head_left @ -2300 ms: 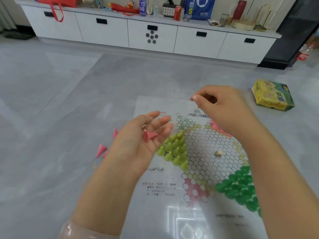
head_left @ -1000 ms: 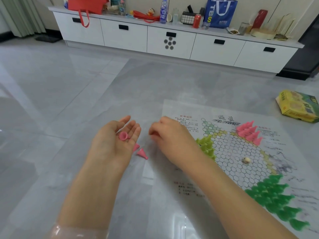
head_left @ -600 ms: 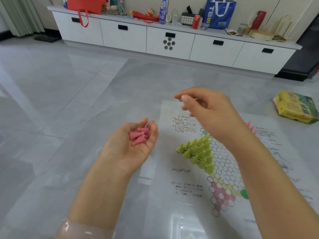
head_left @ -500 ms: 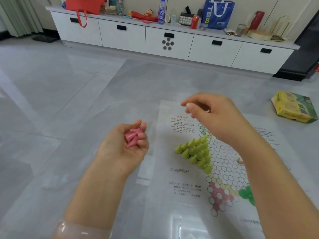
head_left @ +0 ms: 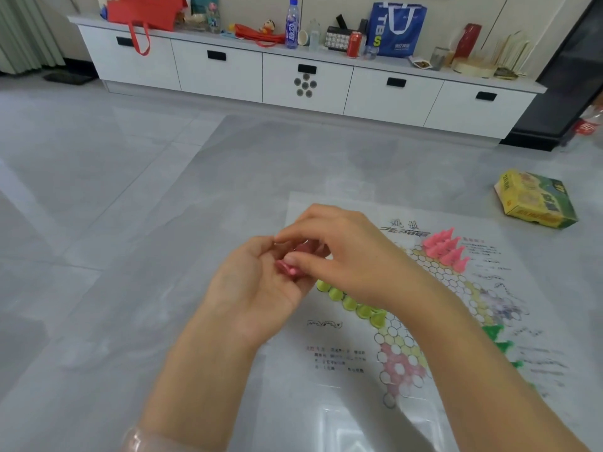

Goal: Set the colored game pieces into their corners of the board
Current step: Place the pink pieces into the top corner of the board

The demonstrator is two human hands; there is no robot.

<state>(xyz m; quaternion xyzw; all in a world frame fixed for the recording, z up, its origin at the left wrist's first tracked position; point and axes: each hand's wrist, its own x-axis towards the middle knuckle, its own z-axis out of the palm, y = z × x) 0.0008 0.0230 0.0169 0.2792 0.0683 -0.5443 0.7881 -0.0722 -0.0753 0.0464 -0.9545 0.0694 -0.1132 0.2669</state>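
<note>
Two hands meet above the left edge of the game board (head_left: 329, 370), a printed sheet lying flat on the grey tiled floor (head_left: 98, 190).

Left to right:

1. Left hand (head_left: 257, 288): palm up, fingers cupped around a small cluster of loose pink pieces (head_left: 288, 268). The exact count is hidden by the fingers.
2. Right hand (head_left: 346, 256): reaches across into the left palm, thumb and forefinger closed in a pinch at the pink pieces. Whether one piece is fully gripped cannot be told.
3. Yellow-green pieces (head_left: 355, 306): a row stands on the left corner of the board, directly below the right hand; the hand and wrist cover the upper part of this group.
4. Placed pink pieces (head_left: 445, 249): a group stands upright in the far corner of the board, to the right of the right hand.
5. Dark green pieces (head_left: 499, 340): a group stands at the right side of the board, partly covered by the right forearm.
6. Yellow box (head_left: 535, 203): lies on the floor, well apart from the board at its far right.

Background: a long white cabinet (head_left: 303, 79) runs along the wall. It carries a red bag (head_left: 143, 9) at left, a water bottle (head_left: 291, 24) near the middle, and a blue bag (head_left: 396, 26) further right.
</note>
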